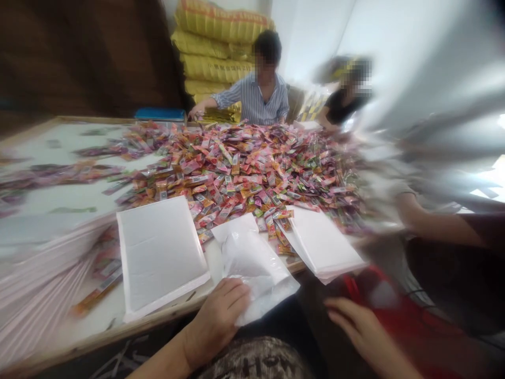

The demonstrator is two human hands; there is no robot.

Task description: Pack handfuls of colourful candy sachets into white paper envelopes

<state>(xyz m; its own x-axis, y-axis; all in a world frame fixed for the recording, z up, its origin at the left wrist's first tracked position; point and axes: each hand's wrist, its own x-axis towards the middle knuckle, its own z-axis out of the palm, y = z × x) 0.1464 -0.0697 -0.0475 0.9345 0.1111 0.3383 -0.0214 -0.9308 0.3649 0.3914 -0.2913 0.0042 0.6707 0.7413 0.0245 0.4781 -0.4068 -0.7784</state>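
Observation:
My left hand (218,316) grips the near end of a white plastic bag (252,263) that lies over the table's front edge, fingers curled onto it. My right hand (355,329) hangs below the table edge, fingers stretched and apart, holding nothing, close to something red (379,295). A big heap of small colourful sachets (244,168) covers the table's middle. A stack of white bags (160,255) lies left of the gripped bag and another stack (321,245) lies right of it.
The table (59,195) has a wooden rim. Two people sit at the far side, one in a striped shirt (256,100), one in black (343,102). Yellow sacks (215,47) are stacked behind them. A blurred arm (437,223) reaches in from the right. Pale blurred sheets (43,284) lie at left.

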